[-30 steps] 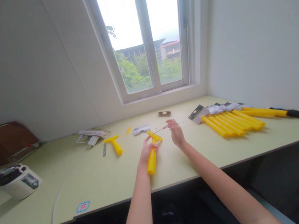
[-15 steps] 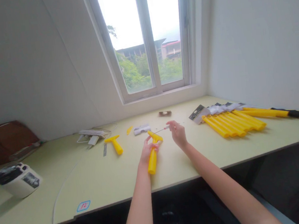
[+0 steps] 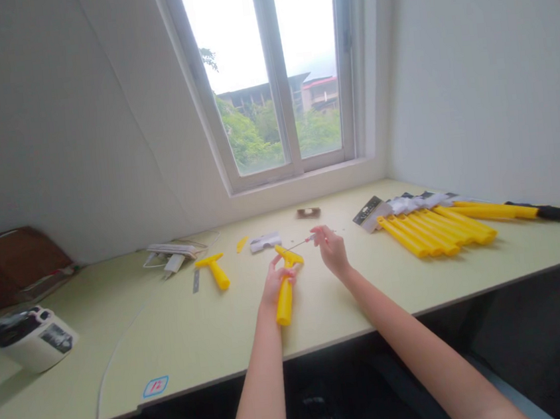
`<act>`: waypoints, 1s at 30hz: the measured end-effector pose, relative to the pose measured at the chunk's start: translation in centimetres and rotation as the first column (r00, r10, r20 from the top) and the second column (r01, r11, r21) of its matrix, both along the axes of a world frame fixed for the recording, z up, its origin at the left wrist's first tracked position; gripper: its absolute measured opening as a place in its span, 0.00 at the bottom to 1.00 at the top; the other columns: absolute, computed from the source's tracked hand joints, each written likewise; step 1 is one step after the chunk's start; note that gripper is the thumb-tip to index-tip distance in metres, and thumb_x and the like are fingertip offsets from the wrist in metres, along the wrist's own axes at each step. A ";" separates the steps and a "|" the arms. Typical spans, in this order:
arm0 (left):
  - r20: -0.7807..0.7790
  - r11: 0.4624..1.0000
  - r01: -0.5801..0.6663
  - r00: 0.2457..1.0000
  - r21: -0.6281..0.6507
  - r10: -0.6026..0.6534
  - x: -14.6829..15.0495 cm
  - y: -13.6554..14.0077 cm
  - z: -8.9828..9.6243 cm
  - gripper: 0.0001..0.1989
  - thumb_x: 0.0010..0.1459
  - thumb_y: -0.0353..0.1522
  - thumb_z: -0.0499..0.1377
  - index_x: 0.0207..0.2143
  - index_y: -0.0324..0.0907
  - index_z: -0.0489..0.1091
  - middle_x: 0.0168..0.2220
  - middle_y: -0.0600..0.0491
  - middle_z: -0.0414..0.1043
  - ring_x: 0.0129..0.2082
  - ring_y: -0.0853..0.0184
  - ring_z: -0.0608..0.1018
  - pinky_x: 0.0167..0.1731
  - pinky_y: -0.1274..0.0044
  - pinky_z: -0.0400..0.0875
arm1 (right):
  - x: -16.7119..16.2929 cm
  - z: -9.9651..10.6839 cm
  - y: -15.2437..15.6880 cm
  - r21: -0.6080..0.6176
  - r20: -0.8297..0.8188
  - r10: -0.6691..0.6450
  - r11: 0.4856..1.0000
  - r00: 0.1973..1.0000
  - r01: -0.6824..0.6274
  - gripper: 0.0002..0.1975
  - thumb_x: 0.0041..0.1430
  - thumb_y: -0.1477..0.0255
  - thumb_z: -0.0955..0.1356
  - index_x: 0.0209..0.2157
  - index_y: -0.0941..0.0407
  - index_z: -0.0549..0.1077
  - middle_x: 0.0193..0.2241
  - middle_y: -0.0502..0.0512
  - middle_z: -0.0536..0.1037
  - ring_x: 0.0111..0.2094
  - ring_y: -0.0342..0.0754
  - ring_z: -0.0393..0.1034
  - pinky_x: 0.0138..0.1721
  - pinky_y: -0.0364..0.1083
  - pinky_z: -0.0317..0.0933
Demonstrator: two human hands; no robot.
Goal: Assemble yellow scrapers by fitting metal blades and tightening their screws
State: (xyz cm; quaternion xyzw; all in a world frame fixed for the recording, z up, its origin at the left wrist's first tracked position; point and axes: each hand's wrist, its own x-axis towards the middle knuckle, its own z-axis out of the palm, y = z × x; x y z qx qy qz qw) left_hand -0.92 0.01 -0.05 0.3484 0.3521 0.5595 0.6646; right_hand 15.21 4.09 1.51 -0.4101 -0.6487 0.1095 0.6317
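My left hand point(image 3: 272, 283) is wrapped round the neck of a yellow T-shaped scraper point(image 3: 285, 305), head pointing away from me and handle toward the table's front edge. In my right hand point(image 3: 333, 252) is a slim screwdriver point(image 3: 298, 243), pinched by its handle end. Its thin shaft runs left to the scraper's head, where the tip seems to meet it; the exact contact is too small to tell. To the left lies a second yellow scraper point(image 3: 220, 279), beside a flat grey blade point(image 3: 196, 281). A small yellow strip point(image 3: 242, 244) and a whitish packet point(image 3: 265, 242) lie beyond my left hand.
Several packaged yellow-handled tools point(image 3: 435, 230) lie at right, with a long yellow-and-black tool point(image 3: 505, 209) behind. A small brown piece point(image 3: 308, 213) sits near the window. On the left are a power strip point(image 3: 177, 250), a white cable point(image 3: 107, 367) and a lidded mug point(image 3: 38, 341).
Almost nothing differs. Both hands keep their holds, with the screwdriver still against or near the scraper's head; the whole view has shifted very slightly.
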 end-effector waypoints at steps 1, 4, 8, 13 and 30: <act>0.006 1.000 -0.003 1.000 0.001 0.003 0.0 0.1 -0.1 0.35 0.38 0.20 0.54 0.52 0.43 0.49 0.27 0.56 0.65 0.15 0.80 0.62 0.17 0.86 0.56 | 0.0 0.0 0.0 0.007 0.013 0.021 1.000 1.000 -0.021 0.16 0.60 0.66 0.54 0.36 0.57 0.68 0.20 0.50 0.69 0.23 0.43 0.64 0.28 0.42 0.58; 0.011 1.000 -0.011 1.000 -0.001 0.011 -0.1 0.2 -0.2 0.36 0.38 0.20 0.55 0.52 0.44 0.50 0.29 0.55 0.66 0.15 0.81 0.62 0.17 0.86 0.56 | 0.0 0.0 0.1 0.038 0.036 0.078 0.996 0.996 -0.079 0.17 0.60 0.68 0.54 0.44 0.56 0.66 0.27 0.53 0.72 0.30 0.45 0.66 0.35 0.46 0.60; 0.013 1.000 -0.019 1.000 -0.004 0.019 -0.1 0.3 -0.3 0.36 0.38 0.20 0.55 0.52 0.44 0.50 0.31 0.54 0.66 0.16 0.81 0.62 0.17 0.86 0.57 | -0.1 0.1 0.0 0.060 0.022 0.053 0.997 0.998 -0.055 0.16 0.58 0.68 0.56 0.44 0.56 0.67 0.31 0.55 0.74 0.31 0.46 0.67 0.33 0.46 0.61; 0.015 1.000 -0.017 1.000 0.000 0.017 -0.1 0.3 -0.4 0.36 0.38 0.19 0.54 0.51 0.45 0.50 0.33 0.52 0.67 0.15 0.81 0.62 0.17 0.86 0.57 | -0.1 0.3 -0.4 0.009 -0.054 -0.021 1.000 0.998 0.021 0.13 0.55 0.64 0.61 0.37 0.57 0.68 0.20 0.50 0.72 0.19 0.41 0.64 0.22 0.41 0.57; 0.042 1.000 0.000 0.999 -0.001 0.000 -0.1 0.3 -0.4 0.36 0.39 0.19 0.53 0.52 0.44 0.48 0.32 0.52 0.67 0.15 0.81 0.62 0.17 0.87 0.57 | -0.1 0.2 -0.3 -0.042 -0.089 0.054 0.997 0.995 -0.057 0.12 0.55 0.63 0.61 0.35 0.56 0.68 0.15 0.45 0.66 0.15 0.39 0.56 0.19 0.39 0.52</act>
